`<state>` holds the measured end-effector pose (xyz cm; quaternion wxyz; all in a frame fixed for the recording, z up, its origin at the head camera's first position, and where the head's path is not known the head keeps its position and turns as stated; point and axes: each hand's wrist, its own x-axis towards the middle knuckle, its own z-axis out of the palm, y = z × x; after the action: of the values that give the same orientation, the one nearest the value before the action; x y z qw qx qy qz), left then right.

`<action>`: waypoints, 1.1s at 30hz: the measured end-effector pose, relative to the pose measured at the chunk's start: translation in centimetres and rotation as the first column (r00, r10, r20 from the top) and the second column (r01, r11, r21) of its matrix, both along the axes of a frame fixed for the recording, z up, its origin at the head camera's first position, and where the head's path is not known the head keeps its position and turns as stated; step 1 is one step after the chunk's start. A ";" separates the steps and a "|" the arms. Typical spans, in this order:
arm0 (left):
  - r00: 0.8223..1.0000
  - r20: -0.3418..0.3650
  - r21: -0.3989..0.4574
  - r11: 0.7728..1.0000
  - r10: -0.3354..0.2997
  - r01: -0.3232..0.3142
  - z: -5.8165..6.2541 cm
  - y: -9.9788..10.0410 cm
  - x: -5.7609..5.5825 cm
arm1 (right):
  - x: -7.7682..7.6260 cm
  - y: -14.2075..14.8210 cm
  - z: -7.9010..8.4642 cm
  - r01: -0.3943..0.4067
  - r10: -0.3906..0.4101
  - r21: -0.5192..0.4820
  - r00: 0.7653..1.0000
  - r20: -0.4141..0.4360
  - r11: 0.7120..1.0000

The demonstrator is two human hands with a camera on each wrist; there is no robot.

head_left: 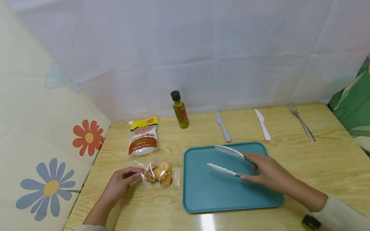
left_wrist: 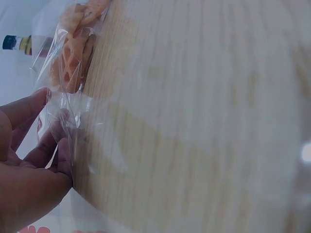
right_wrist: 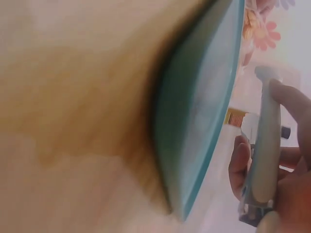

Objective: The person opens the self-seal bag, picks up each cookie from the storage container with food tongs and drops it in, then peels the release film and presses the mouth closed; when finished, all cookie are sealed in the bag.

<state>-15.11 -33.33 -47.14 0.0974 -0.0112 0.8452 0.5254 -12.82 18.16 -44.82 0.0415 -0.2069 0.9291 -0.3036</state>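
At the left of the tray, my left hand (head_left: 120,182) pinches the left edge of a clear plastic bag (head_left: 176,178). Several cookies (head_left: 163,170) lie inside it. Seen from the left wrist, fingers (left_wrist: 30,108) touch the crinkled film beside the cookies (left_wrist: 70,65). My right hand (head_left: 269,168) holds tongs (head_left: 222,169) with white tips, spread apart above the teal tray (head_left: 207,200). Nothing sits between the tips. From the right wrist, the thumb and fingers hold the handle of the tongs (right_wrist: 267,150).
Behind the cookie bag lies a brown, white and yellow food packet (head_left: 143,137). An oil bottle (head_left: 180,110) stands at the back. Behind and right of the tray lie a blue knife (head_left: 223,128), a pink knife (head_left: 263,125) and a fork (head_left: 302,123).
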 end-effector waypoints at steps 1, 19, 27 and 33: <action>1.000 0.001 -0.001 1.000 0.001 -0.001 0.0 0.0 0.0 | 0.3 0.4 -0.1 0.010 -0.011 -0.003 1.000 -0.005 1.000; 1.000 0.009 0.009 1.000 0.000 -0.001 0.1 0.0 0.0 | 4.7 8.0 -2.0 0.332 -0.322 -0.049 0.936 0.140 0.942; 1.000 0.010 0.011 1.000 -0.004 0.004 0.1 0.0 0.0 | 6.1 11.7 -2.4 0.440 -0.429 -0.027 0.886 0.175 0.898; 1.000 0.008 0.011 1.000 -0.006 0.006 0.0 -0.1 0.0 | 6.7 14.6 -3.1 0.522 -0.507 -0.034 0.840 0.192 0.852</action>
<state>-15.09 -33.44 -47.14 0.1023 -0.0103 0.8419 0.5297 -6.09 32.72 -47.89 0.0314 0.0763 0.9294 -0.3597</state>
